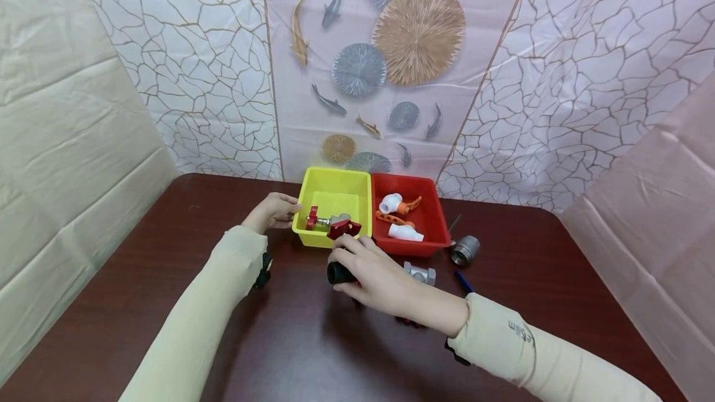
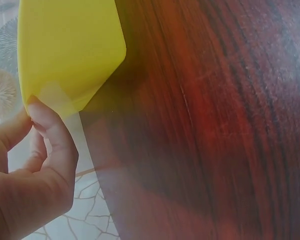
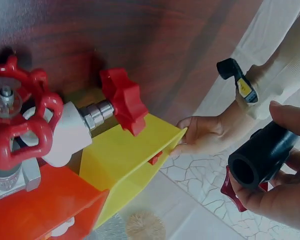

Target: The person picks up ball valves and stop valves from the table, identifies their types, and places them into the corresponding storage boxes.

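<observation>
My left hand (image 1: 274, 209) pinches the rim of the yellow bin (image 2: 72, 45) at its left side, thumb and fingertips on either side of the wall. Over the near edge of that bin, my right hand (image 1: 380, 275) grips a black plastic valve (image 3: 264, 154) by its tubular body. The valve's red handle (image 1: 343, 228) points towards the bin, and one open tube end shows. Inside the yellow bin lies a metal valve with a red handle (image 1: 311, 218). My right fingers hide part of the black valve.
A red bin (image 1: 438, 222) adjoins the yellow one and holds white valves with orange handles (image 1: 403, 205). To the right stand a steel fitting (image 1: 465, 250) and a blue handle (image 1: 463, 281). Near my right wrist are a red handwheel valve (image 3: 27, 125) and another red-handled valve (image 3: 122, 102).
</observation>
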{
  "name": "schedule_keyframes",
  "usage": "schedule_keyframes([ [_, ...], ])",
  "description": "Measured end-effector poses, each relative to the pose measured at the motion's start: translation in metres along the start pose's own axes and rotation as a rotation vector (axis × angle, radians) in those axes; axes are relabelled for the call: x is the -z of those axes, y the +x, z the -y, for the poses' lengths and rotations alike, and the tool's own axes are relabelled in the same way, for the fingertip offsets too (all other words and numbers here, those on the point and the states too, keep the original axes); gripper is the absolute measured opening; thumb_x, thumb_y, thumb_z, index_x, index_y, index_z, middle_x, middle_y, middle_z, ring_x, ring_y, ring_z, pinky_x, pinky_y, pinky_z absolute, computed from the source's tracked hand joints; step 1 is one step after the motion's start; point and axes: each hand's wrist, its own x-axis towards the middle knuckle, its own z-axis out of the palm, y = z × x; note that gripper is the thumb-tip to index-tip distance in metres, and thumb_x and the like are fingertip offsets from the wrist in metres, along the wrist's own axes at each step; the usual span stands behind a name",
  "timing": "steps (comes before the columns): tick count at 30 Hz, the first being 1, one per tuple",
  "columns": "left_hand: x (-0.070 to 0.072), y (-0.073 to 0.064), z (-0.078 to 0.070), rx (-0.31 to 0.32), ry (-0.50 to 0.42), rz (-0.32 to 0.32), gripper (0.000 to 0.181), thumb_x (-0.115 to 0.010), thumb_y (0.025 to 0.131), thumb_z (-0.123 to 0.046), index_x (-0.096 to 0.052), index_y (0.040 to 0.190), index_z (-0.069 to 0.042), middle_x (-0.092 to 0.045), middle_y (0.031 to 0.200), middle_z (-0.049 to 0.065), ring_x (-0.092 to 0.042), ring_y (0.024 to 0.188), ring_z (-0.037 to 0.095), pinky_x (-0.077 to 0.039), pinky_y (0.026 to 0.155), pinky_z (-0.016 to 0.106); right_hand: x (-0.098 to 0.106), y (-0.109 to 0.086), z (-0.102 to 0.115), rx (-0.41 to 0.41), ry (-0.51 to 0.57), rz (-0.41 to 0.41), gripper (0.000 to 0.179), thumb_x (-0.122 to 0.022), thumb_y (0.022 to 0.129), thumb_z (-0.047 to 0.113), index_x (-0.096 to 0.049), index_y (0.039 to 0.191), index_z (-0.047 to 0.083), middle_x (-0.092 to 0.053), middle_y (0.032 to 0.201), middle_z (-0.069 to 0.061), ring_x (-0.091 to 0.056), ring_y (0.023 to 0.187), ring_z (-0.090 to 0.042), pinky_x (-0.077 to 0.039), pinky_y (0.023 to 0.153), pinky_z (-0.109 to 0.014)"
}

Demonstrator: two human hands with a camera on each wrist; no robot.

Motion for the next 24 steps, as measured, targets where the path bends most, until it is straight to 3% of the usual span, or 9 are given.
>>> schedule_keyframes([
  [8,-0.001,-0.002,-0.002,-0.006,-0.009,-0.020,0.037,-0.052,0.096,-0.015,-0.049,0.129,0.003,-0.059,0.108,0.015,-0.053,0.063,0.009,-0.051,0.059,0.021,-0.007,0.015,-0.016,-0.006,0.009,0.039,0.032,-0.075,0.080,0.020,-0.061,0.107,0.011,-0.055,0.113,-0.005,-0.049,0.099,-0.020,-0.047,0.081,-0.031],
  [18,0.000,-0.001,0.000,0.003,-0.030,-0.040,0.037,-0.053,0.096,-0.015,-0.050,0.128,0.002,-0.055,0.092,0.007,-0.052,0.063,0.011,-0.050,0.057,0.021,-0.016,0.048,-0.044,-0.031,-0.006,0.039,0.033,-0.072,0.083,0.021,-0.061,0.109,0.004,-0.057,0.111,-0.010,-0.053,0.096,-0.023,-0.046,0.083,-0.036],
  [24,-0.003,-0.001,0.002,-0.006,-0.044,-0.052,0.035,-0.053,0.096,-0.014,-0.051,0.127,0.002,-0.054,0.089,0.007,-0.050,0.061,0.010,-0.049,0.057,0.021,-0.016,0.067,-0.064,-0.068,0.079,0.020,0.034,-0.072,0.083,0.018,-0.059,0.109,-0.001,-0.058,0.112,-0.015,-0.057,0.097,-0.027,-0.047,0.088,-0.039],
])
